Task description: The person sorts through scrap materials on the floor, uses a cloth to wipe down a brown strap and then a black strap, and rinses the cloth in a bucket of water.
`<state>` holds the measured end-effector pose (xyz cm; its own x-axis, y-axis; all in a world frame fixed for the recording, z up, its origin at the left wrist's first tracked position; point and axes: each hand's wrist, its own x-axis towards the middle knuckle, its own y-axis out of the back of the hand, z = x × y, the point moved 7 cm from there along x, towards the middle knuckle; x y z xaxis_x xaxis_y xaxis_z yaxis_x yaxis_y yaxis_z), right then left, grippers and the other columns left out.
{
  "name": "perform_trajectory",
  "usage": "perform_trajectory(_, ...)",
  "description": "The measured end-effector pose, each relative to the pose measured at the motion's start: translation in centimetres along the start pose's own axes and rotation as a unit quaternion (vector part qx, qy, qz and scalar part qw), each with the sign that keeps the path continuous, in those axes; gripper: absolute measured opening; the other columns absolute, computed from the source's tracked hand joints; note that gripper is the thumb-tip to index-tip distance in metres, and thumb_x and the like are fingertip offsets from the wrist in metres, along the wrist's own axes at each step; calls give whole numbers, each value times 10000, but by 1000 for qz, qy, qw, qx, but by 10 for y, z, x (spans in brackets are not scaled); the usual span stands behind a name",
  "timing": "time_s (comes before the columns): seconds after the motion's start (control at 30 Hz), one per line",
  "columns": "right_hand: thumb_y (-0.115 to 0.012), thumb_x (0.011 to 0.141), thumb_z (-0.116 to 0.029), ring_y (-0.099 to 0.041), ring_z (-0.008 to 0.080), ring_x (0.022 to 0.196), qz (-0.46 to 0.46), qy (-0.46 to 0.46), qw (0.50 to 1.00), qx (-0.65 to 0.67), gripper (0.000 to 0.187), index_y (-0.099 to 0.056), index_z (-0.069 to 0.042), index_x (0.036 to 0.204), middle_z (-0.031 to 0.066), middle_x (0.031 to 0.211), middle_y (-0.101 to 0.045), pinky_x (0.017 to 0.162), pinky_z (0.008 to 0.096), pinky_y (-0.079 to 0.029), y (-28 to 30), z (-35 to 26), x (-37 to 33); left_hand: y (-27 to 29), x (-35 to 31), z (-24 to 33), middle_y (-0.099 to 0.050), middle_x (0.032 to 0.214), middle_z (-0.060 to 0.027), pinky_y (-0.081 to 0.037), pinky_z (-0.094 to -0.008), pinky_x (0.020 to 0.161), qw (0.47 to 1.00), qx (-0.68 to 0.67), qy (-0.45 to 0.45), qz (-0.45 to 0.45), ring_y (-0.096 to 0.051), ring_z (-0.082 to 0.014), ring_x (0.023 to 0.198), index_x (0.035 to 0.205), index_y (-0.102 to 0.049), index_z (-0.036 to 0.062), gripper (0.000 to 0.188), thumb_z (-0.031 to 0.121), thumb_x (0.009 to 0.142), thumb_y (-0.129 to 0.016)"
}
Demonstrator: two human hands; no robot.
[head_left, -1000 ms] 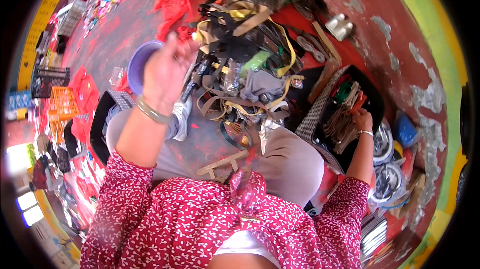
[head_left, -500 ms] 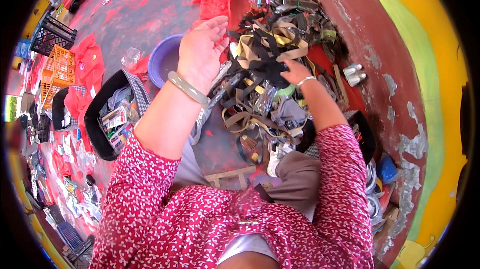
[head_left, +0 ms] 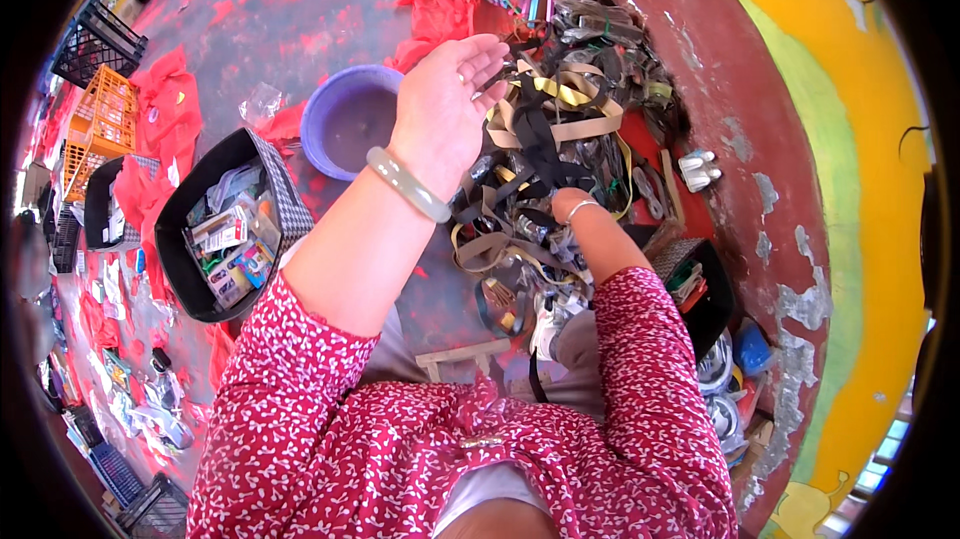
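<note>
My left hand (head_left: pixel 445 104) is raised above the left edge of a heap of straps, palm turned toward the heap. Its fingers are loosely bent and apart, and nothing shows in them. Below and to the right, my right hand (head_left: pixel 570 205) is down at the heap, against a tangle of black straps (head_left: pixel 545 144); its fingers are hidden, so its grip does not show. Beige webbing straps (head_left: pixel 590 126) and yellow-edged ones loop around the black straps. A narrow black strap (head_left: pixel 537 379) hangs near my knees.
A purple basin (head_left: pixel 322 124) stands left of the heap. Nearer is a black box (head_left: pixel 172 229) of small packages. Another black box (head_left: pixel 715 294) stands at the right, near the red wall (head_left: pixel 715 49). A wooden stool (head_left: pixel 465 351) is by my legs.
My right hand has moved down and toward me, and its fingers have gone out of sight. My left hand has shifted right. The narrow black strap now shows near my knees.
</note>
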<state>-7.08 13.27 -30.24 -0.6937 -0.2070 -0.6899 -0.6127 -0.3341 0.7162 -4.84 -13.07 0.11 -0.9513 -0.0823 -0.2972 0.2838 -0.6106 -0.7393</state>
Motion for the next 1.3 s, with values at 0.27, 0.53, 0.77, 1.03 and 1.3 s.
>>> perform_trajectory(0.27,-648,678,-296,-565,319,984,2,34,999,-41,318,-668,-144,957,154,999,-619,844,397,-463,-25,5,-62,3,-8,-12,-603,1050,-129,-415,-337,857,999,-18,38,-3,-535,-222,1014,979,-574,1,252,170,862,-429)
perform_trajectory(0.53,-557,787,-220,-523,266,1000,222,-24,974,-40,147,-687,-165,829,59,1052,-570,801,401,-437,3,-32,-71,-3,1,-23,-613,1038,-137,-426,-324,873,996,-27,80,-21,-552,-228,1013,968,-573,-10,248,181,849,-468)
perform_trajectory(0.77,-530,865,-96,-602,194,658,177,193,486,834,106,-556,1,900,110,816,-622,621,328,-511,161,28,-135,-21,7,-35,-623,1018,-126,-438,-312,832,994,-8,96,-58,-576,-213,964,987,-572,0,269,200,871,-433)
perform_trajectory(1.03,-464,909,-78,-629,249,774,237,312,282,876,331,-445,29,1222,156,899,-610,586,336,-514,205,16,-271,-66,-24,-96,-612,1054,-116,-366,-279,922,940,214,169,-205,-531,-165,999,996,-624,-16,533,478,904,-445)
perform_trajectory(1.3,-572,860,-129,-600,161,600,153,263,545,781,214,-576,20,1014,102,731,-632,555,251,-481,180,-3,-268,-96,-32,-113,-542,1178,-160,-425,-403,943,939,-79,194,-274,-537,-273,1074,1207,-442,14,345,226,935,-444)
